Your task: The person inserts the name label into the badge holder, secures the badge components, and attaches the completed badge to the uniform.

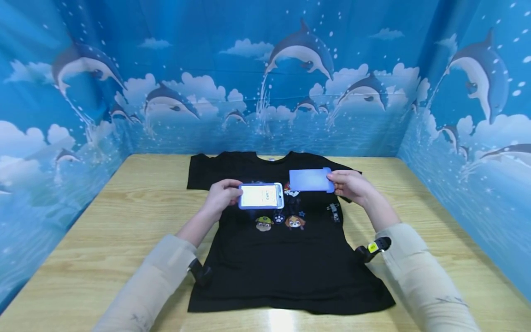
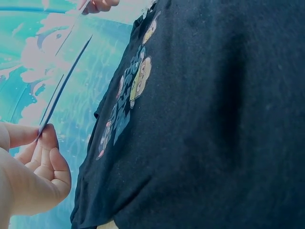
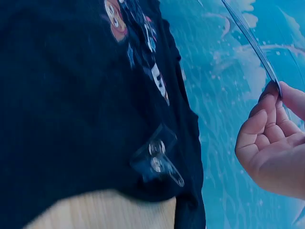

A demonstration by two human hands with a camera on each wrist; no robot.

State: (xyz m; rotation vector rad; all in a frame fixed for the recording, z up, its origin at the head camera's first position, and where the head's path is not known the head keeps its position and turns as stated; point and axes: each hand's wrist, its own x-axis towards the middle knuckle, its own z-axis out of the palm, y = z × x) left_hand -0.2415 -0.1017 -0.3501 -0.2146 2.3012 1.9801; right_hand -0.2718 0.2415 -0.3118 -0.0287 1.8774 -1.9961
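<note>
Pale wood grain marks the tabletop (image 1: 145, 221) at the left, crossed by my left hand (image 1: 221, 196) in a light sleeve (image 1: 155, 272); thumb and fingers pinch the left end of a card holder (image 1: 261, 208). The holder is a shallow blue frame, its long side running left to right, with a card (image 1: 252, 196) inside it. The card is pale, brightly lit and yellowish toward its right side, where sideways letters seem to read "CARD"; the finer marks are too small for me to tell. Past the card, the frame ends in a whitish border. Seen edge-on in the left wrist view, the holder is a thin line raised above the cloth. Beneath, a black T-shirt (image 1: 286, 267) lies spread on the tabletop, its neck away from me and cartoon animal heads printed on its front. Right of the holder, and apart from it, a blue panel (image 1: 309, 180) is held above the shirt: flat, thin, rectangular and plain, with a wider lip at its right end. My right hand (image 1: 351, 186) pinches that end between thumb and fingers. Nearer me, on the shirt's right side, lies a clear strap (image 3: 156, 155) with round metal snaps and a clip
</note>
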